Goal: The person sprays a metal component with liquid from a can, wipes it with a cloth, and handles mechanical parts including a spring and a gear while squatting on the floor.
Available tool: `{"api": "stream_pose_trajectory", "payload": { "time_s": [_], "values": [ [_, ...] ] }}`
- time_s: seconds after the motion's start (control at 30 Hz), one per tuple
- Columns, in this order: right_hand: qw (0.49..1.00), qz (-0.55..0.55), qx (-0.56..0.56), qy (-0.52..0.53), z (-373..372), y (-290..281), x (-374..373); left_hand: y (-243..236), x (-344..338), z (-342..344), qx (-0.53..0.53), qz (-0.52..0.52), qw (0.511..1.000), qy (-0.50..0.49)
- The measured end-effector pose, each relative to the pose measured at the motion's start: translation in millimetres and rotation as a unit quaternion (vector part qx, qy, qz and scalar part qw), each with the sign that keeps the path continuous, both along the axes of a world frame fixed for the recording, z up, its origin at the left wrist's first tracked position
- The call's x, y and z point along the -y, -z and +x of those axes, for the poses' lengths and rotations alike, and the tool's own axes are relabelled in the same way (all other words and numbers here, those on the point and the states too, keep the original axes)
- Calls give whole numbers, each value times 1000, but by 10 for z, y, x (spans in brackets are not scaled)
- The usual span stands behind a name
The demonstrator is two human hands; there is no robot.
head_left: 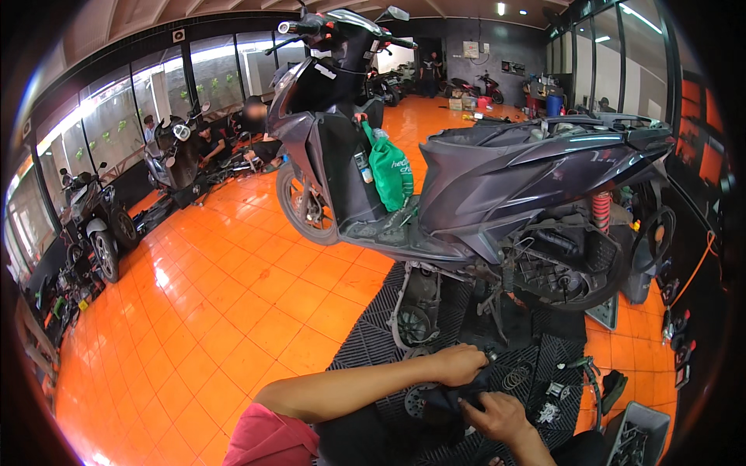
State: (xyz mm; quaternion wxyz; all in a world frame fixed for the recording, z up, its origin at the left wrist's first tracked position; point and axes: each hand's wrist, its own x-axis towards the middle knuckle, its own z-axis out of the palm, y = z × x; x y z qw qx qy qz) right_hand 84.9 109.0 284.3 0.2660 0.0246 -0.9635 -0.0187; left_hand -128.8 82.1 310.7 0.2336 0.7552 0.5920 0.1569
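My left hand [461, 365] reaches across from the left, its fingers closed. A small dark piece with a bright end shows just past its knuckles, too small to name. Below and to the right, my right hand [497, 416] is curled against a dark cloth [444, 405] that hangs between the two hands. Whatever else lies inside the fingers is hidden. A round metal plate with holes [416, 402] is beside the cloth, partly covered. Right of my hands, a coil spring [515, 378] and several small metal parts [549, 412] rest on the black ribbed mat [365, 346].
A dark scooter [482, 182] with its rear wheel area opened up stands just ahead; a green bag [391, 175] hangs on it. A grey tray of tools [639, 435] is at lower right. Other motorcycles [101, 225] and people [210, 146] are at far left on orange tiles.
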Motion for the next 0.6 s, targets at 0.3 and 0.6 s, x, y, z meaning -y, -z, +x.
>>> {"api": "stream_pose_trajectory", "payload": {
  "time_s": [0.3, 0.6],
  "values": [
    [984, -134, -69, 96, -48, 93, -34, -31, 10, -24, 5, 23, 998, -58],
    [756, -549, -216, 285, -411, 328, -159, -162, -32, 144, -69, 281, 950, -114]
  ]
}}
